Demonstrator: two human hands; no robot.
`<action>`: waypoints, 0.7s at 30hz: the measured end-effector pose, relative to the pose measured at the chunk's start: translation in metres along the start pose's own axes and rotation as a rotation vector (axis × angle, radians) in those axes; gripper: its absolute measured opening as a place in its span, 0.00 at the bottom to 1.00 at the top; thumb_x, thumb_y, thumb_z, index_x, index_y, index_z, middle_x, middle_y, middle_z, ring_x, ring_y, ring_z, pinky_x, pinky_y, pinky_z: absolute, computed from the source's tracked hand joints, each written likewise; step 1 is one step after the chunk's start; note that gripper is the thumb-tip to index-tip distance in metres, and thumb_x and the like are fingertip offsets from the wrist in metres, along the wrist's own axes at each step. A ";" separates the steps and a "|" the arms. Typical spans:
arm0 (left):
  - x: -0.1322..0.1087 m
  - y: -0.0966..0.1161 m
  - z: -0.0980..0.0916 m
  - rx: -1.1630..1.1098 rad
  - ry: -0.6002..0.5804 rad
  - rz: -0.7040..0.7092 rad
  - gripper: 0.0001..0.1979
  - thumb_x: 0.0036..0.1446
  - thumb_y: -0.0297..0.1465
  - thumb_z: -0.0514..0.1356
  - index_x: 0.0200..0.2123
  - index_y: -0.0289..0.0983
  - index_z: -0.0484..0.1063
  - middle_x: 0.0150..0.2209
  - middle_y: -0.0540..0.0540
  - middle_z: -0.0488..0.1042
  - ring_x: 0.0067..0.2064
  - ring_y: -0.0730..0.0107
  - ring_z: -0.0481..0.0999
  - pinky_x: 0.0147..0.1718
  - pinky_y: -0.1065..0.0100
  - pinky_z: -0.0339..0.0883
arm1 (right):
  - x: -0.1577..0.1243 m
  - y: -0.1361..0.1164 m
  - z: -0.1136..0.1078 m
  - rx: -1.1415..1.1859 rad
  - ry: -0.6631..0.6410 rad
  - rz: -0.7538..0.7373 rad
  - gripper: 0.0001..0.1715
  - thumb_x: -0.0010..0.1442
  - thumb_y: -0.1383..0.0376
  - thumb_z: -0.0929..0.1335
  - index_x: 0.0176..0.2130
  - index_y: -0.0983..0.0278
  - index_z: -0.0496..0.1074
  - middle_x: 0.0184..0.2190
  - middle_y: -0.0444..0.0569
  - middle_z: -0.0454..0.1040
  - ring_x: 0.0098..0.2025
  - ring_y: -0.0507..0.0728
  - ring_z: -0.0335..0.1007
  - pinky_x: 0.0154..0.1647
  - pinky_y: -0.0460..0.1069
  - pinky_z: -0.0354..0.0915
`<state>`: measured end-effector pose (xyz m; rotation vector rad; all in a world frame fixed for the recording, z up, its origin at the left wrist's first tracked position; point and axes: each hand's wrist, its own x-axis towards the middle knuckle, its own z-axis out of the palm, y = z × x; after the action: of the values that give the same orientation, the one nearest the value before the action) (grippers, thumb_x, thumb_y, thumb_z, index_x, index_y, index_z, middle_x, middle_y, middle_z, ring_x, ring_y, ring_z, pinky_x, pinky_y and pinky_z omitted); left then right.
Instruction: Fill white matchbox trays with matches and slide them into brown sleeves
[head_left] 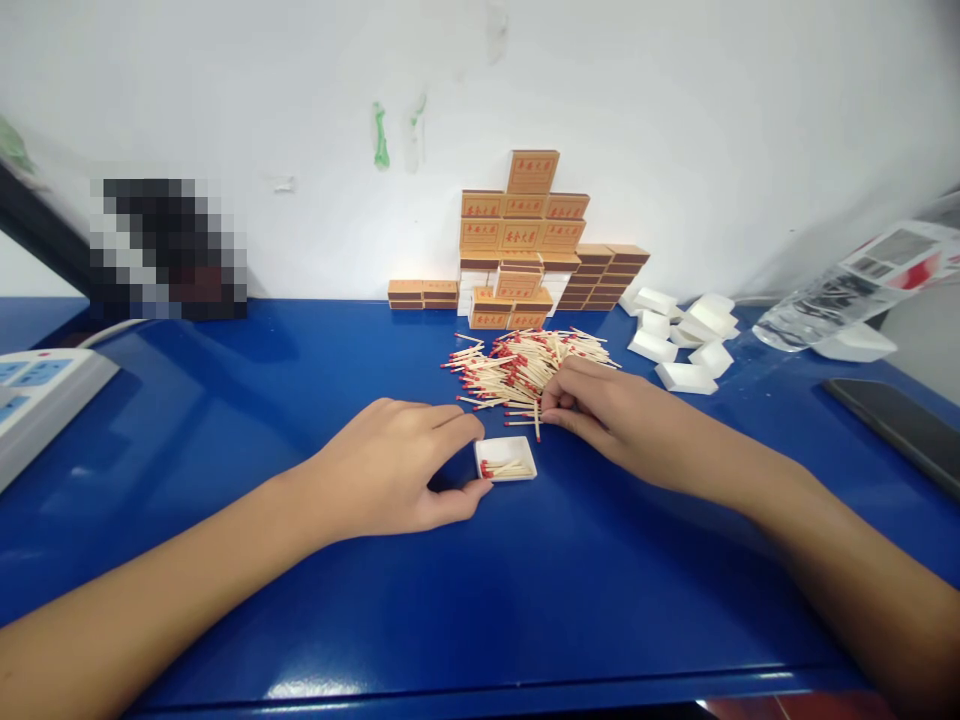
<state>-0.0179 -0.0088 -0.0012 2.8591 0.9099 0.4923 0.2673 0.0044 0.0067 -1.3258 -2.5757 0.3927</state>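
A small white matchbox tray (517,447) lies on the blue table, with several red-tipped matches (507,468) along its near side. My left hand (405,465) grips the tray's left end between thumb and forefinger. Just beyond it spreads a loose heap of matches (510,365). At the heap's near right edge, my right hand (611,405) is closed in a pinch, with one match (538,424) sticking out at the fingertips, its red head towards me. The curled fingers partly hide what they hold.
Orange matchboxes (521,237) stand stacked against the wall behind the heap. Empty white trays (686,377) lie in a jumble to the right, near a tilted clear plastic bottle (840,285) and a dark phone (892,425). A white power strip (60,400) sits at left.
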 end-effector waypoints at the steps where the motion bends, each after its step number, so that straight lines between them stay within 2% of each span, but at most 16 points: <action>1: 0.000 0.000 0.000 0.003 0.001 0.001 0.12 0.65 0.39 0.63 0.44 0.37 0.78 0.34 0.51 0.79 0.30 0.69 0.76 0.29 0.66 0.63 | 0.000 -0.002 0.001 0.002 0.014 0.000 0.12 0.74 0.61 0.62 0.38 0.61 0.68 0.39 0.51 0.73 0.38 0.58 0.69 0.39 0.53 0.64; 6: 0.001 0.000 0.000 0.004 -0.008 -0.006 0.12 0.65 0.39 0.63 0.44 0.37 0.78 0.34 0.52 0.79 0.30 0.69 0.76 0.29 0.66 0.63 | 0.003 -0.005 0.009 0.026 0.043 -0.012 0.08 0.74 0.63 0.63 0.41 0.61 0.69 0.41 0.50 0.73 0.40 0.57 0.70 0.40 0.52 0.64; 11: 0.001 -0.001 0.000 0.009 -0.004 -0.003 0.12 0.65 0.39 0.63 0.44 0.37 0.78 0.34 0.51 0.79 0.30 0.69 0.76 0.29 0.66 0.62 | 0.003 -0.003 0.009 -0.008 0.058 -0.028 0.10 0.75 0.64 0.62 0.41 0.61 0.70 0.41 0.51 0.74 0.41 0.58 0.71 0.42 0.53 0.64; 17: 0.001 -0.001 0.000 0.008 -0.006 0.000 0.12 0.65 0.39 0.62 0.44 0.37 0.78 0.33 0.51 0.79 0.29 0.69 0.75 0.29 0.66 0.61 | 0.002 -0.011 0.009 -0.018 0.142 0.014 0.09 0.71 0.59 0.68 0.39 0.61 0.72 0.38 0.49 0.74 0.38 0.57 0.70 0.38 0.51 0.62; 21: 0.002 0.000 0.001 0.003 0.008 0.000 0.12 0.64 0.39 0.63 0.43 0.37 0.78 0.32 0.52 0.78 0.28 0.70 0.74 0.28 0.66 0.61 | 0.005 -0.016 0.016 -0.018 0.148 0.021 0.07 0.68 0.61 0.69 0.38 0.62 0.72 0.36 0.48 0.73 0.38 0.57 0.69 0.38 0.51 0.62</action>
<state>-0.0164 -0.0077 -0.0019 2.8622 0.9131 0.5031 0.2467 -0.0024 -0.0029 -1.3361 -2.4511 0.2651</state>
